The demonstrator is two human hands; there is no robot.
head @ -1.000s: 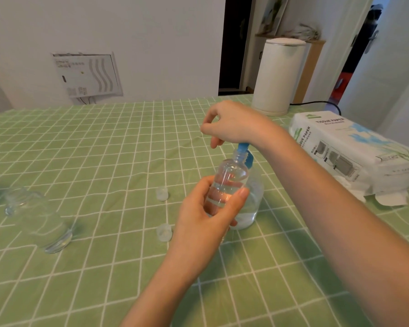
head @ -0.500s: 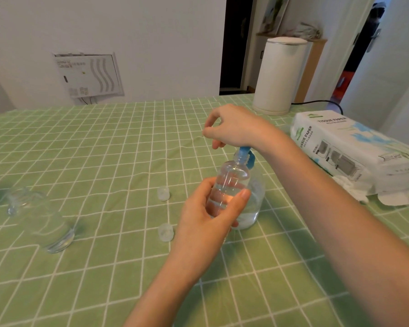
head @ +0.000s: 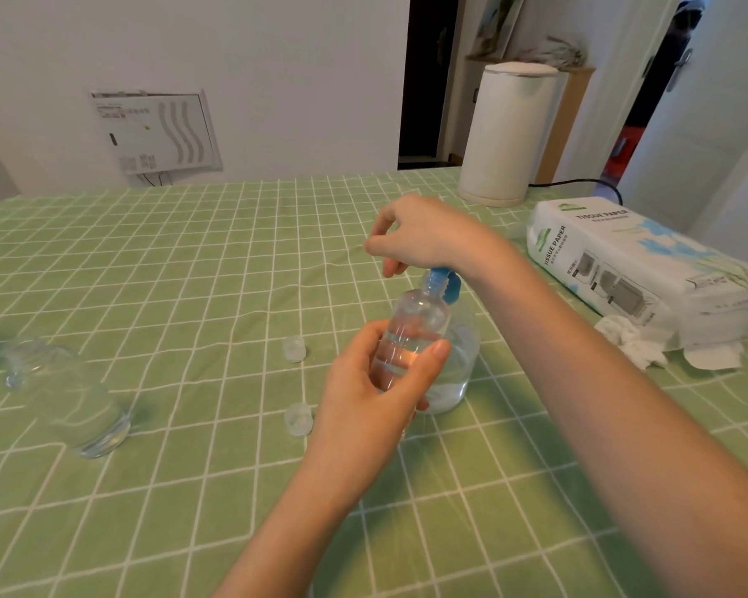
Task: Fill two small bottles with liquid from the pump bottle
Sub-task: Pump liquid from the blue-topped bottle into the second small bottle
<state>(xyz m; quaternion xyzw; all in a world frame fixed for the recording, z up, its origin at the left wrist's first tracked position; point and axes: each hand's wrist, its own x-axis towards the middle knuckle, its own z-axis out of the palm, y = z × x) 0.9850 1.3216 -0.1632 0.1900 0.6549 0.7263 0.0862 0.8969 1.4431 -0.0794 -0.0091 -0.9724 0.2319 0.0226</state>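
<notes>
the counter (head: 169, 269) wears a soft green cloth gridded in white. on it, right of centre, stands the round clear pump bottle (head: 460, 360), its blue plastic pump (head: 443, 283) pressed under the curled right hand (head: 424, 237). the left hand (head: 376, 390) wraps a clear cylindrical small bottle (head: 413, 328), partly filled, its mouth at the pump. two translucent caps (head: 294, 349) lie just left.

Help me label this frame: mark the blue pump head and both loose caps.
blue pump head (head: 445, 281), head view, blue nozzle.
far cap (head: 294, 349), head view, top.
near cap (head: 298, 419), head view, top.
</notes>
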